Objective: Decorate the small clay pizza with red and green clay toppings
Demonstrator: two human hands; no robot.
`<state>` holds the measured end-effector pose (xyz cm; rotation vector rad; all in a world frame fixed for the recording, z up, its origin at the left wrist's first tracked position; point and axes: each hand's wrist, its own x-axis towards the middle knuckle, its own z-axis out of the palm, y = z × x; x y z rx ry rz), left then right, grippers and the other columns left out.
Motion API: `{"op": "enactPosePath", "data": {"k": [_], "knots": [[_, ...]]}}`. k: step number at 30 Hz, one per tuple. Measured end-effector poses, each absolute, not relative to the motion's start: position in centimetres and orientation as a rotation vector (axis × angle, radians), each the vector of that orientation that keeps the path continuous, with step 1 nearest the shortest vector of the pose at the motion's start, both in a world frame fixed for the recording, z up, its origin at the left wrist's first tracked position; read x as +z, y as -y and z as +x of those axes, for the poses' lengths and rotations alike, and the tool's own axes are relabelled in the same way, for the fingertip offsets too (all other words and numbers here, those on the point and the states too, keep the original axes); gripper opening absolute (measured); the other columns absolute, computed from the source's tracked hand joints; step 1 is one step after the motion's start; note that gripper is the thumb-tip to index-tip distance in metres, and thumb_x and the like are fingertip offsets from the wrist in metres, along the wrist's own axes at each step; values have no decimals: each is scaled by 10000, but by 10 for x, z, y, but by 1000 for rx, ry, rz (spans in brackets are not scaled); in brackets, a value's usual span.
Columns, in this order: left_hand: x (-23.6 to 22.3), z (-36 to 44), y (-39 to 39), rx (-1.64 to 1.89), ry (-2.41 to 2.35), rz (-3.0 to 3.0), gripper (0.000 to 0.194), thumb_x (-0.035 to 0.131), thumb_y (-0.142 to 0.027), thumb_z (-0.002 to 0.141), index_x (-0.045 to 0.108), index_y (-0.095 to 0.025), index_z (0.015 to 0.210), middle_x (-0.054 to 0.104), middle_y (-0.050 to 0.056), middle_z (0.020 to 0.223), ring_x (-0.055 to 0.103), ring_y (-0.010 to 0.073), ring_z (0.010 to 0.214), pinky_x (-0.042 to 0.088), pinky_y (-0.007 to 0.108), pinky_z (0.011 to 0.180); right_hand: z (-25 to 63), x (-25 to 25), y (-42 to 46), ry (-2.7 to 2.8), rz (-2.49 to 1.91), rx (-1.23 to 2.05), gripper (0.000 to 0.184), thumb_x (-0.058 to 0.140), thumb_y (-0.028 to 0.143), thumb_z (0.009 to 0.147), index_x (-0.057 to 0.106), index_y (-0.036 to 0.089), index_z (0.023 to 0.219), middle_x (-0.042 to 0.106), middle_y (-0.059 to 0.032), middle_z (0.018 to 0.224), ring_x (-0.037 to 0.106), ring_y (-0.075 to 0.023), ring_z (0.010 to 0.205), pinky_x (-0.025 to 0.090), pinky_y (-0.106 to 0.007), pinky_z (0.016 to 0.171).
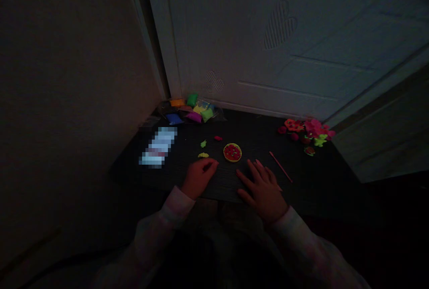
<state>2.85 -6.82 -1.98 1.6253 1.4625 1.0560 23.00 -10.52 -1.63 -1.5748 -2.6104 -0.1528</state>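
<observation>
Looking down from my head, the single view shows a dim corner with a dark bench (254, 132) across the middle of the frame. Just above centre of the lower half lies a round disc (232, 152), yellow-rimmed, red inside with green flecks; it sits between and beyond my two hands, probably so that either can reach it.

My left hand (200, 177), lower left of centre, is loosely curled, thumb and finger close together; I cannot tell whether anything is pinched there. Just beyond it are a yellow piece (203, 155), a green piece (203, 144) and a red piece (218, 138), set apart from one another, perhaps to be easily picked up singly.

My right hand (263, 190), lower right of centre, is spread palm down, fingers apart. Something pinkish shows around its fingers, too dark to identify. A pink stick (280, 167) lies slanted just to its right, seemingly within easy reach.

Colourful packets (200, 109) at upper left of the bench and bright flower shapes (314, 128) at its right end seem pushed back, leaving working room. A blurred pale rectangle (158, 147) lies at left.
</observation>
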Motion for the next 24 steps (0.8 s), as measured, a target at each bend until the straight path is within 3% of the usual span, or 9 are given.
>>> {"op": "enactPosePath", "data": {"k": [4, 24], "knots": [[-18, 28, 69, 1054, -1465, 1631, 194, 493, -287, 761, 648, -172, 776, 679, 23, 791, 610, 160, 745, 470, 254, 686, 228, -14, 106, 2664, -1508, -96, 463, 407, 482, 802, 416, 330, 1239, 349, -99, 1354, 321, -279, 1208, 230, -468, 940], [-12, 28, 69, 1034, -1478, 1648, 180, 495, -272, 755, 644, -172, 758, 680, 21, 788, 608, 157, 749, 466, 250, 692, 225, -14, 104, 2626, -1561, -95, 457, 390, 478, 812, 440, 301, 1230, 348, -118, 1351, 296, -295, 1217, 224, -476, 939]]}}
